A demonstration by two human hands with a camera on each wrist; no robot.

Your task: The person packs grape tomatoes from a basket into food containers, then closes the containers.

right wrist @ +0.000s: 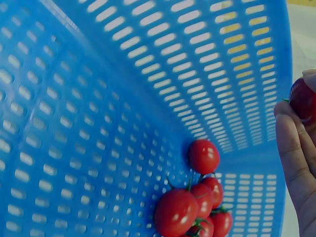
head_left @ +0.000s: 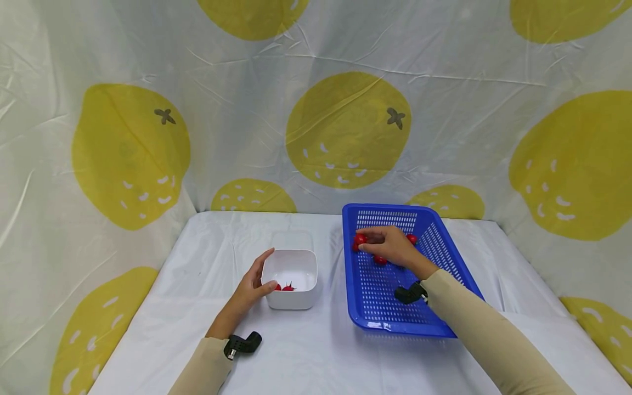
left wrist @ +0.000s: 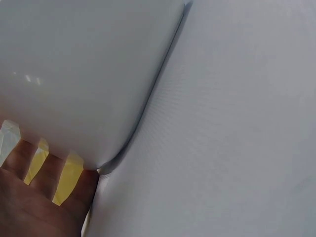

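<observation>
My right hand pinches a red cherry tomato between thumb and fingertips, over the left side of a blue perforated basket. In the right wrist view, that same tomato sits at the fingertips, by the basket's rim. Several more cherry tomatoes with green stems lie gathered at one end of the basket. My left hand holds a white square container by its left side, thumb over the near rim. A few tomatoes rest inside against its near wall. The left wrist view shows the fingers against the container's wall.
Behind the white container lies a clear flat lid on the white tablecloth. A curtain with large yellow lemons hangs behind and around the table. The basket stands to the right of the container, a gap between them.
</observation>
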